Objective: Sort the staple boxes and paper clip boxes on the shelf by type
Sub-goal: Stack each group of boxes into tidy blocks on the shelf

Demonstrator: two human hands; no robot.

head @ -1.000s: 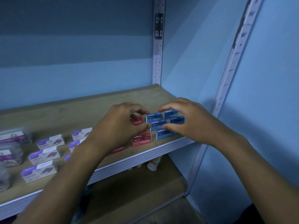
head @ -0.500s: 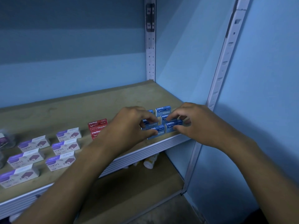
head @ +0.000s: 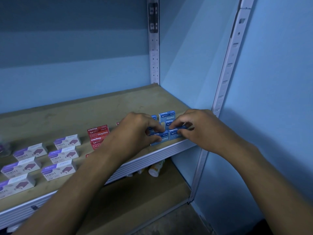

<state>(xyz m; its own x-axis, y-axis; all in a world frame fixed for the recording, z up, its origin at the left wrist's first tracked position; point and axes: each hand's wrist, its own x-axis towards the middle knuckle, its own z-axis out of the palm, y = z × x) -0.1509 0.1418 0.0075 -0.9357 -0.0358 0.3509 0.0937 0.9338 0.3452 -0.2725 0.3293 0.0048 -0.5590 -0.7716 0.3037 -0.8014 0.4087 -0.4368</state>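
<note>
Blue boxes sit clustered at the shelf's front right corner. Left hand pinches the front-left one, right hand pinches the front-right. Likely small, stiff card, dense for size, smooth faces. Grip across the short sides; slide rather than lift. Red boxes just left.

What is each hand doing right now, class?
Left hand: pinches a front blue staple box.
Right hand: pinches the neighbouring blue staple box.

Dim bluish light, soft shadows (right wall), bowed edges
</note>
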